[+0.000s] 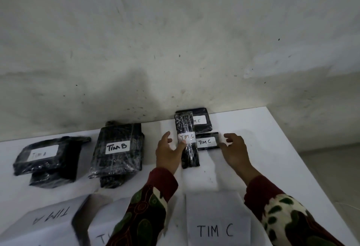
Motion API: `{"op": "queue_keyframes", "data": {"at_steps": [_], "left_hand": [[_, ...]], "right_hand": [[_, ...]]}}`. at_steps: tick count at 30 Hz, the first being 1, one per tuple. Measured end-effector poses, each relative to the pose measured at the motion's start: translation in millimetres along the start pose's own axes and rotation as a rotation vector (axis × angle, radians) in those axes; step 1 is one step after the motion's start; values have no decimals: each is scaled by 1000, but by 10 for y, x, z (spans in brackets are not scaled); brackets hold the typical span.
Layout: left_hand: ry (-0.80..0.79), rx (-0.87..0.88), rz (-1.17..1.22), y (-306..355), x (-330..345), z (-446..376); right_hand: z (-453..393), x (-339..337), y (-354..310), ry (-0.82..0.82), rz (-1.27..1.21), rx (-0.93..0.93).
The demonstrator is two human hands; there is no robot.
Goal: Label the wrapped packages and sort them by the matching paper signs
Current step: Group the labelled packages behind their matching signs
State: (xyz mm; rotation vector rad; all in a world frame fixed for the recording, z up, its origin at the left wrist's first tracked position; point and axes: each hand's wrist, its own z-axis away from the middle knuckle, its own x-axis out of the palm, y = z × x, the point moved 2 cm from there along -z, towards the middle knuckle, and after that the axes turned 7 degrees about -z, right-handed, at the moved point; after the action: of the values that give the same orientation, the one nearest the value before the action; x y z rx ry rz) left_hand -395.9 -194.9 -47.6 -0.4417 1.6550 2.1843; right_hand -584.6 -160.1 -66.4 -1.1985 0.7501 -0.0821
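Note:
Three black wrapped packages labelled TIM C lie at the back right of the table. A long narrow package lies lengthwise, and my left hand touches its left side with thumb and fingers spread. To its right, a small package lies flat, with the fingertips of my right hand at its right edge. Behind them sits a third TIM C package. The TIM B pile and the TIM A pile lie to the left. The paper sign TIM C lies in front.
The white table stands against a stained grey wall. Its right edge runs diagonally down past my right sleeve. Paper sign TIM A lies front left, and another sign is partly hidden by my left sleeve.

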Motion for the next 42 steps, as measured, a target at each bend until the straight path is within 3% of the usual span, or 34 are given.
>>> {"op": "queue_keyframes", "data": {"at_steps": [10,18,22,33,37,42], "left_hand": [[132,71,80,-118,-676,453],[182,55,-100,-476,-1217,663],[110,55,-370,-657,-1418,671],[211,109,-299,-893,-1824,508],[244,124,-265,-900,-1938,284],[162,50,-218,-916,-1942,-27]], "right_hand": [[810,200,-348,-126,-29,-179],[1201,798,-513,-325,13,-156],[1330,1080,-531,-475,153,-127],[1366,1423,-721,-296,-32,-31],[1256,1549,-892,-298,-67,-5],[1137,1724,-1008,-339,-186,103]]}}
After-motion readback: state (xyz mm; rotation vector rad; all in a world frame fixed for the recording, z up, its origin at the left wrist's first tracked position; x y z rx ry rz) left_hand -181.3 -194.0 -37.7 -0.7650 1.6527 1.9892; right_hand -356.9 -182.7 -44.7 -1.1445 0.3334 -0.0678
